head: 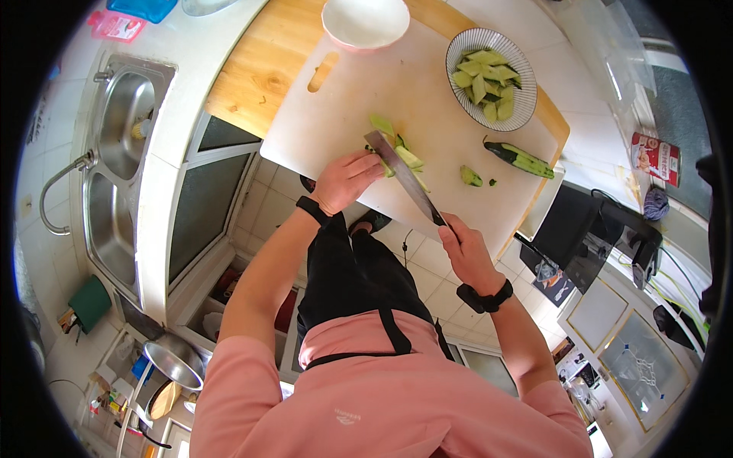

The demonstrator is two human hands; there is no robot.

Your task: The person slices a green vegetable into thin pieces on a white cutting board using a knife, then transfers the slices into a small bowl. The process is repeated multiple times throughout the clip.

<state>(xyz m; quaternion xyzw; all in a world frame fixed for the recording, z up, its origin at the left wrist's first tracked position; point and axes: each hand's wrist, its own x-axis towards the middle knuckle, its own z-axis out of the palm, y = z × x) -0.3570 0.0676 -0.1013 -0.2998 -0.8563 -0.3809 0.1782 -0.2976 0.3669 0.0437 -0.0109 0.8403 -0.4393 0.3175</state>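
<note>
My right hand [467, 246] grips the handle of a kitchen knife [401, 174], its blade slanting up and left over a white cutting board [355, 97]. My left hand [352, 174] presses its fingertips on a cucumber piece [387, 169] beside the blade. Cut cucumber pieces [408, 157] lie just right of the blade, and another piece [381, 123] lies above its tip. A partly peeled cucumber length [520, 160] and a cucumber end [471, 176] rest on the board's right side. A striped bowl [528, 86] holds many cucumber chunks. A white bowl [366, 23] stands at the board's far edge.
The cutting board lies on a wooden board [246, 86] that extends past it. A double steel sink [129, 123] with a curved faucet [54, 189] is on the left. At the right are a red can [655, 159] and a black appliance [578, 235].
</note>
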